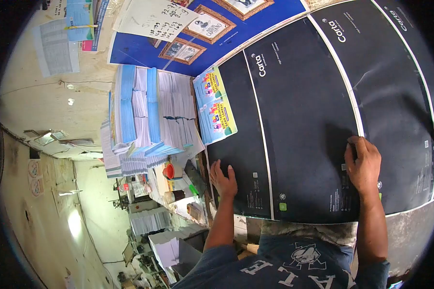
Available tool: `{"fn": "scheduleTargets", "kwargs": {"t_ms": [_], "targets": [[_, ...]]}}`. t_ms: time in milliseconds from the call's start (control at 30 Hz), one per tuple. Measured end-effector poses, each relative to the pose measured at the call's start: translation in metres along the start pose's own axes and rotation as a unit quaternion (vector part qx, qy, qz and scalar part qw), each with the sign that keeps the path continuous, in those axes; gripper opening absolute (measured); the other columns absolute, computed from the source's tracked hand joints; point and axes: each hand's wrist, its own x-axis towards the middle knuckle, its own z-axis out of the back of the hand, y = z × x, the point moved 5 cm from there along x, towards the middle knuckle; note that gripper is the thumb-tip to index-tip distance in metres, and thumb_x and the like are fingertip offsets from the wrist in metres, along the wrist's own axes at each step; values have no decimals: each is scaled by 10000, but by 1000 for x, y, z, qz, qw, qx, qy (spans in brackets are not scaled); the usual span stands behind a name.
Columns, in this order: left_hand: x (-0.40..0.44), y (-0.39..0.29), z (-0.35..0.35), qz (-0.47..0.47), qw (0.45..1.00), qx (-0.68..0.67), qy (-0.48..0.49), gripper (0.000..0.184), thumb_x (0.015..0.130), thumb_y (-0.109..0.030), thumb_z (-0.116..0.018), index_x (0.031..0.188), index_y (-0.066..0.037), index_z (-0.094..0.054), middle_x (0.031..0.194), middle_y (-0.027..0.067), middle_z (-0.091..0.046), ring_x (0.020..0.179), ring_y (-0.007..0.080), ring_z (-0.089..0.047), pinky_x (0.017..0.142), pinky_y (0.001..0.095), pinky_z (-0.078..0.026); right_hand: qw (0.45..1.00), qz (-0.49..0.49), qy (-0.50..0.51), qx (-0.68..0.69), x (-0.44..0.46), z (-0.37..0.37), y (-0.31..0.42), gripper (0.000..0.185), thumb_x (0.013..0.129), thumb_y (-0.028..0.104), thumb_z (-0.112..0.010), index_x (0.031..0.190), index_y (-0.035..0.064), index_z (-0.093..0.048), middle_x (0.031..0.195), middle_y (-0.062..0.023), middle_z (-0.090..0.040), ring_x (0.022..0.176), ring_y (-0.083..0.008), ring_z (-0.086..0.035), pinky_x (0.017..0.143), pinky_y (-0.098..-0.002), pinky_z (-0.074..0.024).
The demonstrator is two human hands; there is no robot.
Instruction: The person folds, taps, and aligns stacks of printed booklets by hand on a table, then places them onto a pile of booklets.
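Note:
A broad black table covering (pixel 306 120), printed "Carta" and crossed by white strips, lies in front of me. My left hand (pixel 224 180) rests near its left edge, fingers apart and holding nothing. Further right, my right hand (pixel 364 164) touches the covering beside a white strip (pixel 340 72). Its thumb and fingers are curled together, and I cannot make out whether anything is between them. Beyond my left hand, colourful printed booklet covers (pixel 216 108) lie at the covering's left edge.
Tall stacks of blue and white paper (pixel 140 106) stand left of the covers. Below them, a side surface holds an orange-red cup (pixel 169 171), a green item (pixel 193 190) and other small things. A blue board (pixel 188 36) with framed pictures stands at the far side.

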Motion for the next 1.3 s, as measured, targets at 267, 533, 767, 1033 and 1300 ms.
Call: {"fn": "scheduleTargets", "kwargs": {"t_ms": [267,533,767,1033,1300], "targets": [[1,-4,1,1,1000,6,-5,546,919,-307,-616,1402,-92,-480,1430,158,-462,1339,397,-414,1102,549,-307,1000,-3,8,-6,1,1,1,166,799,44,-679,946,72,-608,828,-127,-659,750,-364,-631,694,-457,-489],[0,0,-1,1,1000,4,7,575,893,-255,-603,1429,-105,-459,1466,153,-429,1366,390,-385,1108,558,-294,1000,-8,8,-9,1,1,2,160,795,41,-682,939,68,-619,845,-128,-668,757,-361,-636,706,-450,-499],[0,-2,1,13,1000,16,20,583,901,-262,-600,1439,-101,-443,1485,155,-405,1373,387,-376,1112,553,-291,1000,4,4,-8,0,1,1,169,793,30,-676,949,61,-617,840,-129,-665,746,-361,-634,696,-450,-496],[-1,-7,3,-2,999,35,11,459,917,-266,-600,1358,-141,-591,1559,164,-319,1435,390,-300,1149,559,-243,1000,4,0,-4,1,1,2,168,795,27,-670,951,52,-613,837,-133,-661,745,-363,-632,694,-455,-491],[-2,-2,0,13,998,51,22,472,913,-273,-603,1369,-151,-580,1609,142,-261,1487,371,-217,1164,589,-198,1000,0,5,-9,0,-1,0,165,801,38,-669,956,60,-616,841,-132,-662,752,-362,-634,699,-457,-492]]}}
